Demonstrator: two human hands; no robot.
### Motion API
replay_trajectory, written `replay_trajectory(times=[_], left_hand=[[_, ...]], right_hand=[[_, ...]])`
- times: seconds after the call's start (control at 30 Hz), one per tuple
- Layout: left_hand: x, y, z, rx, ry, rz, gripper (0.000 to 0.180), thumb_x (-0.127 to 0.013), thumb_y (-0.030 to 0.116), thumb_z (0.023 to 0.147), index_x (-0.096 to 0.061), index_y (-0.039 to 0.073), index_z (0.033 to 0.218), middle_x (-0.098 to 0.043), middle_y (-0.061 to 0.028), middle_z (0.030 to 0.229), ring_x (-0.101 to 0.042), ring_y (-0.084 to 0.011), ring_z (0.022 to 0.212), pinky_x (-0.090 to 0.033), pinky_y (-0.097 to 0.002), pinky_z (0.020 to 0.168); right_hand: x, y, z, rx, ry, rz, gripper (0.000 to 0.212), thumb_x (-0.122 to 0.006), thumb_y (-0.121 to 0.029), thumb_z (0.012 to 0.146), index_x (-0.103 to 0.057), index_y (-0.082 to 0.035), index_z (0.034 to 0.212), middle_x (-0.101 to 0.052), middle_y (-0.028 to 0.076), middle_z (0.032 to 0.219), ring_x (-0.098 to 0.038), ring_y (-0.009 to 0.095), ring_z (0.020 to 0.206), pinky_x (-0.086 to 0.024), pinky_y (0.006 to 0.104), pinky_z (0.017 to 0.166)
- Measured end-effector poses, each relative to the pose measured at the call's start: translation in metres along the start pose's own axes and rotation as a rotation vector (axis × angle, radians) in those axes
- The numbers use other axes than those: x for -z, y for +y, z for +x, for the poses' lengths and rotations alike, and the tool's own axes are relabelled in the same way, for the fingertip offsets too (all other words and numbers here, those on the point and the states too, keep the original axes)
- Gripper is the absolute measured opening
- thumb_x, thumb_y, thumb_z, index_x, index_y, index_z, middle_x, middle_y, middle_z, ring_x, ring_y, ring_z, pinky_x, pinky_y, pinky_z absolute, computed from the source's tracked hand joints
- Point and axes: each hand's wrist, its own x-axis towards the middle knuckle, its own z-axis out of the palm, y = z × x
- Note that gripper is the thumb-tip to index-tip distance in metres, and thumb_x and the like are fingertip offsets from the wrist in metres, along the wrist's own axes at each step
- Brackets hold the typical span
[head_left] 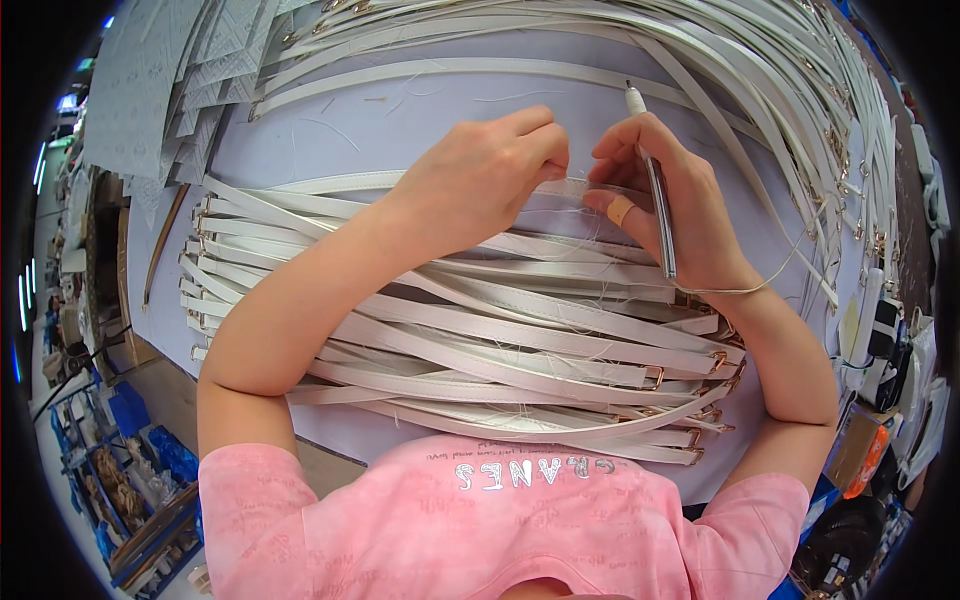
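"White strap (566,188), stitched along the edge: lying where, against the hands?"

"Just beneath, spanning the gap between left hand (487,168) and right hand (682,198), at the far edge of a pile of straps (560,348)."

"And gripped how?"

"On the left, curled, with fingertips bunched close to the strap; impossible to tell whether pinching anything. On the right, wrapped about a slim silver pen-like tool (660,225), with thumb and forefinger tips apart. Tan bandage (619,209) around the thumb, thin cord (745,291) across the wrist."

"Textured how?"

"Flat, smooth, faintly glossy; metal buckles (719,362) at the ends, fine loose threads (340,132) strewn about."

"And underneath?"

"Pale tabletop (290,145), bearing more straps (760,90) fanned along the far side and patterned grey sheets (140,90) at far left. Beyond, at lower left, blue bins (125,410)."
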Motion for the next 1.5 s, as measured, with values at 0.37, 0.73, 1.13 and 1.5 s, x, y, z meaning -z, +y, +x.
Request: replay_trajectory(times=[0.37, 0.73, 1.13, 1.5], left_hand=[[0.004, 0.000, 0.003, 0.196, -0.035, -0.175, 0.008, -0.063, 0.005, 0.090, -0.056, 0.000, 0.089, -0.056, -0.0111, 0.084, -0.057, -0.0287, 0.071, -0.046, -0.0348, 0.062], [0.029, 0.021, -0.006, 0.031, -0.030, 0.235, 0.011, -0.067, 0.007, 0.087, -0.058, 0.000, 0.087, -0.058, -0.0108, 0.089, -0.061, -0.0304, 0.079, -0.050, -0.0405, 0.068], [0.038, 0.024, -0.016, 0.156, -0.188, 0.108, 0.009, -0.069, 0.005, 0.085, -0.060, 0.002, 0.085, -0.062, -0.0076, 0.094, -0.063, -0.0305, 0.073, -0.050, -0.0386, 0.066], [0.036, 0.022, -0.013, 0.127, -0.175, 0.202, 0.007, -0.068, 0.007, 0.086, -0.063, 0.004, 0.090, -0.063, -0.0062, 0.089, -0.064, -0.0284, 0.073, -0.049, -0.0375, 0.063]], right_hand=[[0.006, -0.004, 0.000, -0.014, -0.011, 0.052, 0.037, -0.067, 0.012, 0.080, -0.055, -0.002, 0.112, -0.062, 0.008, 0.094, -0.062, 0.014, 0.086, -0.055, 0.0268, 0.082], [0.007, -0.008, -0.008, 0.161, 0.038, -0.325, 0.038, -0.067, 0.012, 0.076, -0.057, -0.003, 0.110, -0.057, 0.008, 0.087, -0.058, 0.018, 0.078, -0.050, 0.0312, 0.070], [0.005, -0.018, -0.011, 0.158, -0.027, -0.396, 0.030, -0.070, 0.009, 0.075, -0.057, -0.004, 0.099, -0.058, 0.011, 0.084, -0.058, 0.028, 0.078, -0.048, 0.0372, 0.070], [0.002, -0.024, -0.016, 0.195, -0.024, -0.502, 0.025, -0.068, 0.008, 0.077, -0.057, -0.004, 0.097, -0.059, 0.011, 0.081, -0.059, 0.030, 0.078, -0.048, 0.0391, 0.068]])
